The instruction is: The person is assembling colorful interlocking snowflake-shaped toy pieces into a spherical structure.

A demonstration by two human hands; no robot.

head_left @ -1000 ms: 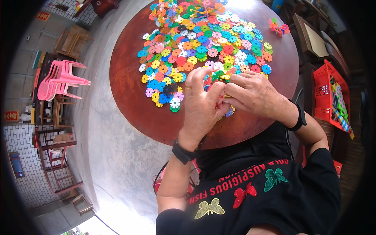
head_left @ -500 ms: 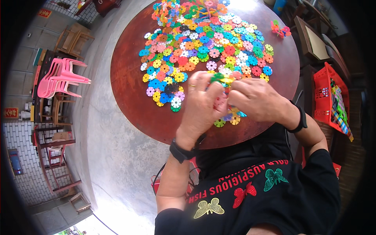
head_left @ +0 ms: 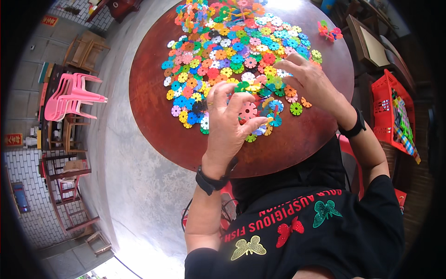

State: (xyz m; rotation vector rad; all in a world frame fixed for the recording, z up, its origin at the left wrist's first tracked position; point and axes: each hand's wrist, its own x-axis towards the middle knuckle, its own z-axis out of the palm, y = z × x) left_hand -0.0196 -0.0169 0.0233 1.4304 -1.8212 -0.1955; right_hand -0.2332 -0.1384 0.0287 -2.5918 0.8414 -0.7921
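Observation:
Between the thumb and fingers of my left hand [head_left: 227,118] is a joined piece of plastic flower-shaped discs, with a pink disc [head_left: 248,110] facing up and green and yellow ones at its far side. The hand partly covers this piece. Away to the right, my right hand [head_left: 306,76] hovers by the right edge of a spread of loose slotted discs [head_left: 237,58]. Its fingers are bent and apart, and nothing shows in them. A lone lime-green disc [head_left: 296,109] lies below that hand.
The discs lie on a round brown table [head_left: 153,116]. Built-up disc models [head_left: 197,16] stand at the far side, and a small one [head_left: 329,31] at the far right. A red plastic basket [head_left: 383,111] is to the right; pink chairs [head_left: 74,95] stand on the left.
My right hand has let go of the joined piece and moved right and away toward the loose discs. My left hand keeps the piece, its pink disc now plainly seen.

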